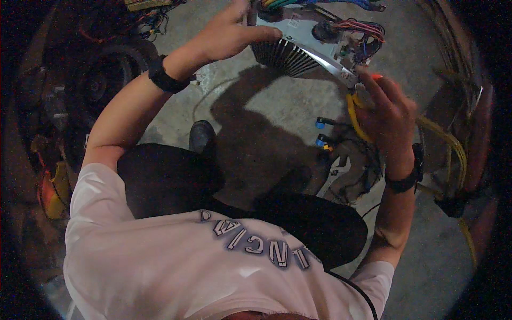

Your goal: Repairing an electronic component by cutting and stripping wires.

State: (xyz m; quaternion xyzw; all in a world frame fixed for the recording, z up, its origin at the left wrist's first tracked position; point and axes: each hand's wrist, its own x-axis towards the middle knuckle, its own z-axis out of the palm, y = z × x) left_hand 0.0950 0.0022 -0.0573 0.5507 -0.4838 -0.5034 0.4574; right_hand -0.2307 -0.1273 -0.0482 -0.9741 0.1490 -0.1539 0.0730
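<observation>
My left hand [229, 33] grips the left end of a finned metal controller box [306, 38], thumb over its silvery plate and the other fingers partly hidden behind it. Dark cooling fins line the side nearer me, and bundles of coloured wires [362, 29] come out of its far edge and right part. At the box's right corner my right hand [386, 106] is closed, its fingertips bunched together. Something orange-red [377, 77] shows by those fingers, and a curved yellow piece [354, 114] hangs below them. What exactly they hold is unclear.
On the concrete floor lie an adjustable wrench [337, 169] and blue-ended connectors [321, 124] on dark cables. Yellow cables [450, 141] run down the right side. At left stand a dark round wheel-like part [98, 82] and a yellow-and-orange object [53, 192]. My shoe [202, 136] rests below the box.
</observation>
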